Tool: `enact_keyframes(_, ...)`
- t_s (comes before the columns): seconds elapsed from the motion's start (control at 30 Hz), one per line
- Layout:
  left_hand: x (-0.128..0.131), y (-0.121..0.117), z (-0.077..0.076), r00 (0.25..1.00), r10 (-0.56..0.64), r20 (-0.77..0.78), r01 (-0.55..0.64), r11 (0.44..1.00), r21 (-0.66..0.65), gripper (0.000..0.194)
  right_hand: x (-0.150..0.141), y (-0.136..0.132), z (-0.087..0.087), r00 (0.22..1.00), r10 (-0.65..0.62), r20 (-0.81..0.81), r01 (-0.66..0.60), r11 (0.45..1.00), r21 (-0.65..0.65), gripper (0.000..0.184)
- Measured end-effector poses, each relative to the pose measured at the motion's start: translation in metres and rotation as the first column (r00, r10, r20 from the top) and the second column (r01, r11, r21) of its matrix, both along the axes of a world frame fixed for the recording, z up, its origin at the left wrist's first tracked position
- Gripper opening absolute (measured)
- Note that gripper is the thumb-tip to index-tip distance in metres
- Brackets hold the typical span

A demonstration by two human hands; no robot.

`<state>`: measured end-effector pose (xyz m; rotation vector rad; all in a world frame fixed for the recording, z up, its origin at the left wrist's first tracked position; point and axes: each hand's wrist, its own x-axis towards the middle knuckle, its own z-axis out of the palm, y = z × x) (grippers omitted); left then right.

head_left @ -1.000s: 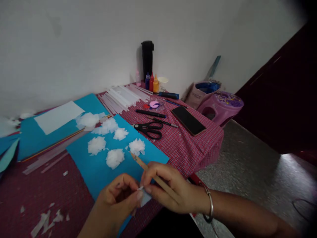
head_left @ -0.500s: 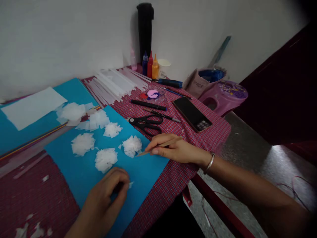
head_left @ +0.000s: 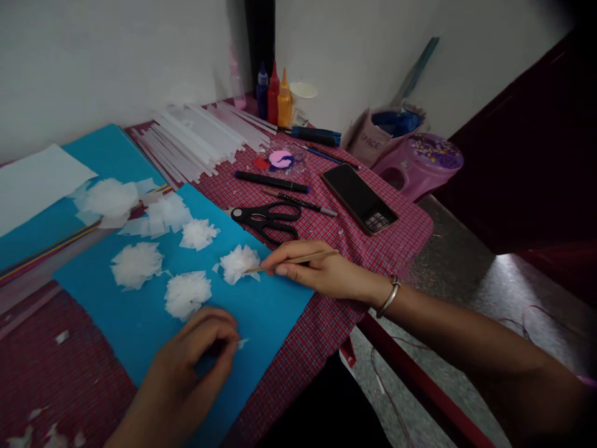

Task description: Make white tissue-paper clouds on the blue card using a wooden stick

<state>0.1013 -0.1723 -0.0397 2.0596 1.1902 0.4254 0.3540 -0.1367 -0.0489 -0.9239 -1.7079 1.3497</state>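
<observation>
In my right hand (head_left: 321, 267) I grip a thin wooden stick (head_left: 298, 258) like a pencil. Its tip meets the right side of a white tissue-paper flower (head_left: 237, 261) on a blue sheet (head_left: 247, 367). My left hand (head_left: 196, 361) hovers low over the same sheet, thumb and forefinger pinched, with a small scrap of white tissue paper (head_left: 243, 343) poking out at the fingertips. Near that hand lies another ruffled flower (head_left: 188, 295). Two more, a fuller flower (head_left: 137, 266) and a smaller flower (head_left: 199, 234), rest farther back on the blue sheet.
Black-handled scissors (head_left: 268, 219), a marker (head_left: 270, 182) and a phone (head_left: 359, 198) lie beyond my right hand. White paper strips (head_left: 196, 137), paint bottles (head_left: 273, 99) and a palette of paint (head_left: 281, 160) are farther back. A pink stool (head_left: 415, 162) stands off the table's right corner.
The stick's tip has moved from the lower right edge of the flower up onto its petals. My left hand keeps its pinch. The whole view has shifted slightly.
</observation>
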Motion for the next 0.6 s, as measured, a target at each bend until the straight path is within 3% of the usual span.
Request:
enact_keyframes(0.2,0.017,0.022,0.016,1.0,-0.002,-0.013,0.002,1.0,0.03,0.011,0.002,0.002,-0.001,1.0,0.017,-0.007,-0.017,0.999,0.041,0.018)
enact_keyframes(0.37,0.032,0.037,0.001,0.977,0.146,-0.155,-0.112,0.972,0.208,0.014,0.002,0.004,-0.002,0.998,0.027,0.048,-0.032,0.994,0.101,0.019)
enact_keyframes(0.6,0.035,0.041,-0.004,0.967,0.116,-0.225,-0.038,0.944,0.326,0.012,0.009,-0.006,0.006,0.997,-0.072,-0.041,0.074,0.996,0.042,0.016)
